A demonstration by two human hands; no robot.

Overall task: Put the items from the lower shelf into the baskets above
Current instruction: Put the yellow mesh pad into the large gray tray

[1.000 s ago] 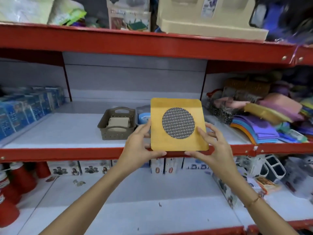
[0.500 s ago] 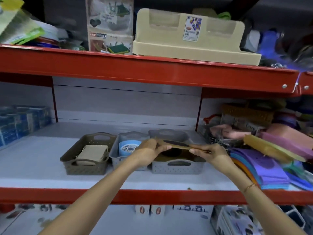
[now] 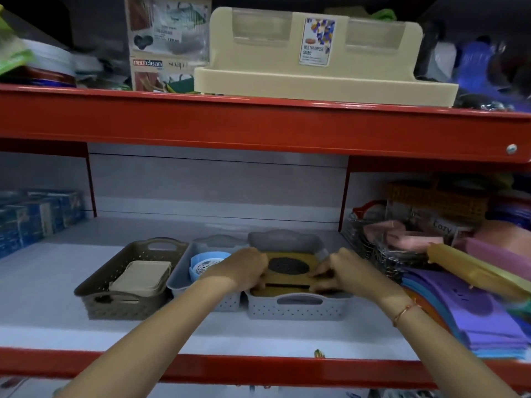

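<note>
Hands [image 3: 290, 272] hold yellow mat [image 3: 288, 272] inside grey basket [image 3: 296, 310]

- Both hands in right grey basket [image 3: 296, 311]: left hand [image 3: 244, 268] and right hand [image 3: 342, 271] grip yellow mat [image 3: 290, 278] by its side edges.
- Mat lies nearly flat on other yellow mats.
- Middle grey basket [image 3: 201, 294] holds blue round item [image 3: 205, 264].
- Brown basket [image 3: 115, 300] holds beige pads [image 3: 140, 278].
- All 3 baskets sit side by side on the shelf [image 3: 57, 282].

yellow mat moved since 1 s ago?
Yes. The yellow mat was held upright in front of the shelf edge; it now lies flat, lowered into the right grey basket, with the left hand and right hand on it.
</note>
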